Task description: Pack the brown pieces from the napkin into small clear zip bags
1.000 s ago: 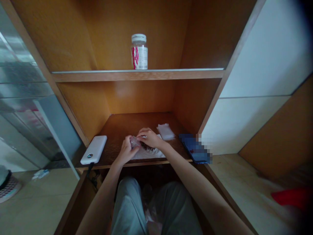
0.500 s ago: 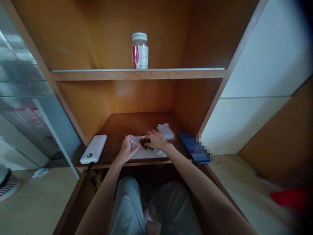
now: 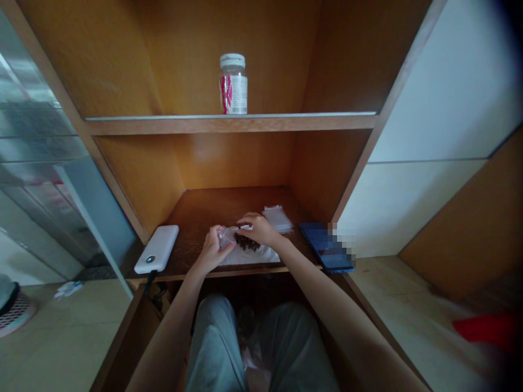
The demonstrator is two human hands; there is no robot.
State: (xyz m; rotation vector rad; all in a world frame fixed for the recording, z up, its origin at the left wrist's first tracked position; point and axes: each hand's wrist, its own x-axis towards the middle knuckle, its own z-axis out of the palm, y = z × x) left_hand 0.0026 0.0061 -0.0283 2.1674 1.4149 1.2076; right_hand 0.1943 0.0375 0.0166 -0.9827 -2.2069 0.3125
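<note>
The person's grey pants (image 3: 216, 348) are closest, down below the white paper (image 3: 261, 257). The paper lies on a dark wooden shelf (image 3: 204, 209).

The left hand (image 3: 212, 251) is at the near left corner of the paper. Its fingers are pinched close together and hold a small clear plastic bag (image 3: 226, 237), which sits just over the paper. The right hand (image 3: 257, 230) is over the middle of the paper, right beside the bag. Its fingers curve down and touch some dark brown lumps (image 3: 247, 243) lying on the paper. I cannot tell if that hand is really holding any of them. The lumps are too small to tell what they are.

A white power bank (image 3: 156, 249) lies to the left of the paper, not touching it. A small pile of clear bags (image 3: 278, 219) lies just past the far right corner of the paper. A dark blue phone (image 3: 322, 242) lies to the right of the paper, partly blurred out. Far above the paper, a clear jar with a white lid (image 3: 232, 84) stands upright on a higher wooden shelf (image 3: 229, 125).
</note>
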